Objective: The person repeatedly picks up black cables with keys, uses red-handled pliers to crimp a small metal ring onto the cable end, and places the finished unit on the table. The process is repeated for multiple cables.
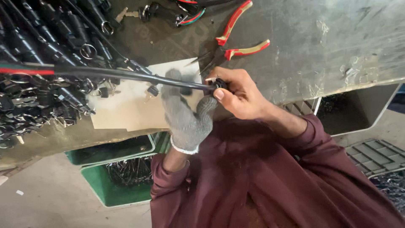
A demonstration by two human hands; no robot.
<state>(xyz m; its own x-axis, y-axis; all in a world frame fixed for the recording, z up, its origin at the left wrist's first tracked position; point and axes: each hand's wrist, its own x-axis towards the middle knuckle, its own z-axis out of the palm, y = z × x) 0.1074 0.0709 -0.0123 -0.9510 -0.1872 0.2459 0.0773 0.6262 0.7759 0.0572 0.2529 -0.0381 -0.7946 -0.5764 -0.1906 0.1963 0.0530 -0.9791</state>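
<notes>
Scuffed grey metal workbench, worn and stained. Below its near edge: green plastic crates on bare concrete floor. Right of bench: grey bin, slatted grey tray.

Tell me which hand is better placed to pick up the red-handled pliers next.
Probably the right hand: bare, it pinches only the black cable end, just below the pliers. The gloved left hand grips the cable farther from them.
</notes>
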